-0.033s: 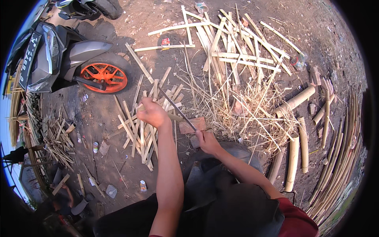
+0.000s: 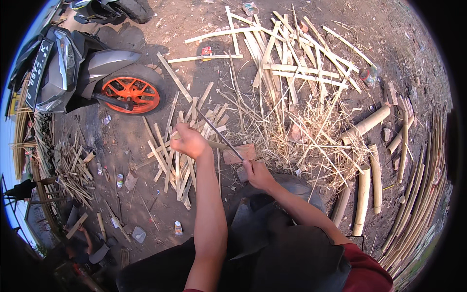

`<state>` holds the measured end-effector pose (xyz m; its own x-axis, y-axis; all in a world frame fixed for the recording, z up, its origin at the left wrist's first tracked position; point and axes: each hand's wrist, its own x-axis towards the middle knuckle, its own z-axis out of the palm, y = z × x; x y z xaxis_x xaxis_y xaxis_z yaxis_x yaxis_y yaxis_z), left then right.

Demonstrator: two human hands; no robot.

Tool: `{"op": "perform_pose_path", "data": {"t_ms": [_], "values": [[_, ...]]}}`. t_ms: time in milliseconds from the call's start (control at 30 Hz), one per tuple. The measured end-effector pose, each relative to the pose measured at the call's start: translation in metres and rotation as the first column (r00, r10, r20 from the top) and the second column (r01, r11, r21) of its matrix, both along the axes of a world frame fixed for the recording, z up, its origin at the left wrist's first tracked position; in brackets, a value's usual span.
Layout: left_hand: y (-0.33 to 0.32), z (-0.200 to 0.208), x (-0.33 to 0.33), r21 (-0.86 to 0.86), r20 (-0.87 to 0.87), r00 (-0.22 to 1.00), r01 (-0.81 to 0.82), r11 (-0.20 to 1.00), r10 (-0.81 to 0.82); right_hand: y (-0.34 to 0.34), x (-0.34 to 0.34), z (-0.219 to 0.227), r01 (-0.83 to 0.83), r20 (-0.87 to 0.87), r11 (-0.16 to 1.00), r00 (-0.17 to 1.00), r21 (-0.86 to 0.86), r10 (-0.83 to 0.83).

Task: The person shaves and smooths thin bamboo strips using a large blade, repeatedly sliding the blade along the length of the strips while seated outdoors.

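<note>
My left hand (image 2: pixel 189 141) is closed around a bamboo strip (image 2: pixel 217 144); a short length of it comes out to the right of the fist. In my right hand (image 2: pixel 259 175) is the handle end of a long, thin, dark knife (image 2: pixel 221 135). Its blade slants up and left, passing over the strip, and is seen almost edge-on; whether it touches the strip I cannot tell. Under the blade lies a flat reddish-brown block (image 2: pixel 242 154). Cut bamboo strips (image 2: pixel 182 177) are heaped on the ground beneath and around my left hand.
Longer split strips (image 2: pixel 304 73) and curly shavings (image 2: pixel 311 141) cover the ground ahead and right. Bamboo tubes (image 2: pixel 361 199) and long poles (image 2: pixel 413 209) lie at the right. A motorbike (image 2: pixel 87 73) with an orange wheel stands at the left. Another person (image 2: pixel 87 246) is at lower left.
The whole view has shifted very slightly. Both hands keep the same grips and almost the same places.
</note>
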<state>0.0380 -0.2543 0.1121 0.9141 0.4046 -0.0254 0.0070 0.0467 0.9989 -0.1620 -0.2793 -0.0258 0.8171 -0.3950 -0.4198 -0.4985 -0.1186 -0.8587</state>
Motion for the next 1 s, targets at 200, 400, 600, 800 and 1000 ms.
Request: {"op": "perform_pose_path", "data": {"t_ms": [200,400,600,800,1000], "values": [[0.026,0.005,-0.007,-0.072,0.008,0.998,-0.060,0.996,0.061,0.009,0.012,0.050,-0.051,-0.021,0.992,0.999,-0.112,0.049],[0.036,0.000,-0.016,-0.113,-0.029,0.999,-0.041,0.993,0.038,-0.004,-0.036,0.011,-0.078,-0.006,0.967,0.997,-0.244,0.079],[0.028,-0.001,-0.012,-0.154,0.037,0.999,-0.022,0.988,0.028,0.003,0.021,0.050,-0.093,0.083,0.974,0.990,-0.208,0.112],[0.042,-0.003,0.003,-0.162,-0.081,0.994,-0.092,0.982,0.079,-0.027,-0.051,-0.052,-0.191,-0.222,0.946,0.966,-0.263,0.133],[0.026,-0.013,0.012,-0.118,-0.043,0.998,-0.044,0.992,0.039,-0.013,-0.005,-0.012,-0.124,-0.066,0.970,0.991,-0.209,0.113]]}}
